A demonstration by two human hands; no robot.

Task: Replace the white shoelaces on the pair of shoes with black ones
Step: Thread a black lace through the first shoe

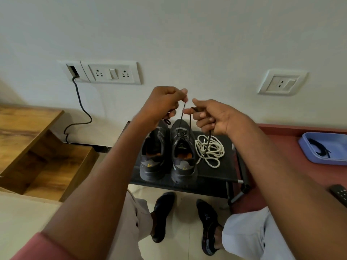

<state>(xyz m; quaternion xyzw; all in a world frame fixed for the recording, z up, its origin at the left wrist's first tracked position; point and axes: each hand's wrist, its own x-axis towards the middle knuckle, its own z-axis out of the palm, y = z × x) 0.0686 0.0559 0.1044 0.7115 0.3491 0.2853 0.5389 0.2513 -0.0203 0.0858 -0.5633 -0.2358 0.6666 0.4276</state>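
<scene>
the biggest risk here is uneven pulling: both hands are lifting the two ends of the black lace (189,124) high above the right shoe (183,152), and if one end is tugged harder than the other, the lace is likely to slide through the eyelets and leave one side too short to tie. a strong upward pull could also be tipping or dragging the shoe on the small black stand (221,173), since nothing is holding it down, and it is sitting just beside the left shoe (155,152), which it could be knocking. an end slipping out of a pinch would be dropping back onto the shoe or into the loose white laces (210,150), lying coiled just right of the right shoe.

the left hand (163,104) is pinching one lace end between thumb and fingertips, with a further bit of black lace looping out below its curled fingers. the right hand (212,117) is pinching the other end between thumb and forefinger, its remaining fingers curled, with the lace tail hanging down past the palm toward the white coil. the two hands are nearly touching, far above the shoe, and both strands are running down and nearer to the upper eyelets of the right shoe, which is already showing black lacing. whether the left shoe is laced i cannot tell. a blue tray (308,147) at far right is holding something dark, possibly more lace.
</scene>
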